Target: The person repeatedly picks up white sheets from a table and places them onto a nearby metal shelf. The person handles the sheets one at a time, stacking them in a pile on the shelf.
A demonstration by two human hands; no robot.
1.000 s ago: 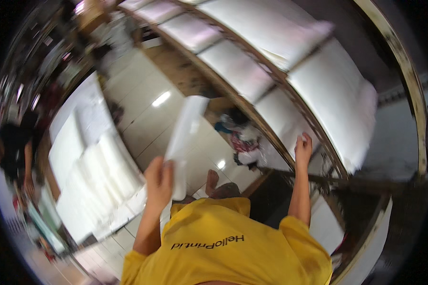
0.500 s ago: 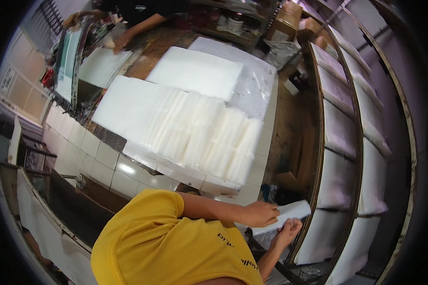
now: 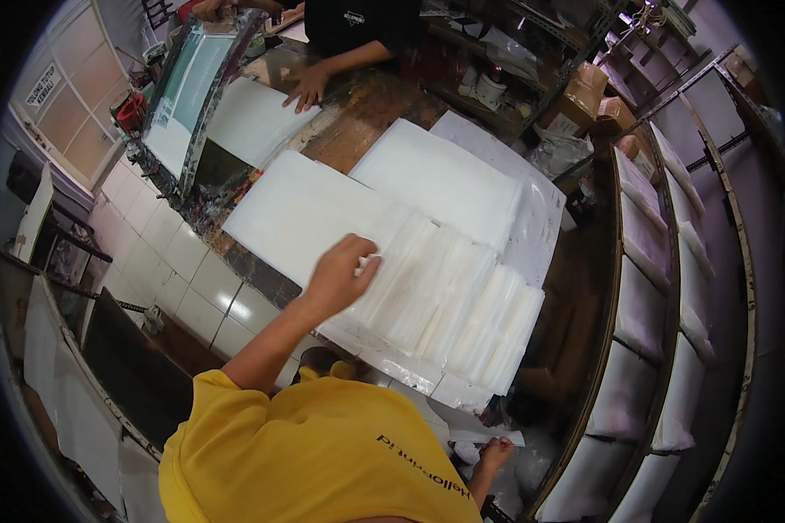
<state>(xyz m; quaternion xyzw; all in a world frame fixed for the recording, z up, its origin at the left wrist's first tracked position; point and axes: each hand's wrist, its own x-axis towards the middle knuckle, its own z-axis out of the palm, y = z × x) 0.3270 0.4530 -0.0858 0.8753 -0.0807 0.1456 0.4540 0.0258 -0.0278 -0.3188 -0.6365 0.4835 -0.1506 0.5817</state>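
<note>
My left hand (image 3: 344, 275) is over the left part of a fanned row of thin white sheets (image 3: 427, 288) on the table. Its fingers are bent, with a gap between thumb and forefinger, and nothing shows in them. Whether the fingertips touch the sheets I cannot tell. Low on the right, beside my body, my right hand (image 3: 497, 451) is closed on the end of a white folded sheet (image 3: 488, 436). Flat white stacks lie at the left end of the row and behind it (image 3: 436, 179).
Across the table, a person's hand (image 3: 307, 87) rests by a white sheet (image 3: 257, 122) next to a printing screen (image 3: 183, 109). A rack (image 3: 619, 331) with white sheets on its shelves stands to the right. Cardboard boxes (image 3: 577, 98) sit at the back right.
My left hand has let go of the folded white sheet and moved left and up, over the fanned row. The right hand keeps hold of the sheet, lower in view. The view has shifted.
</note>
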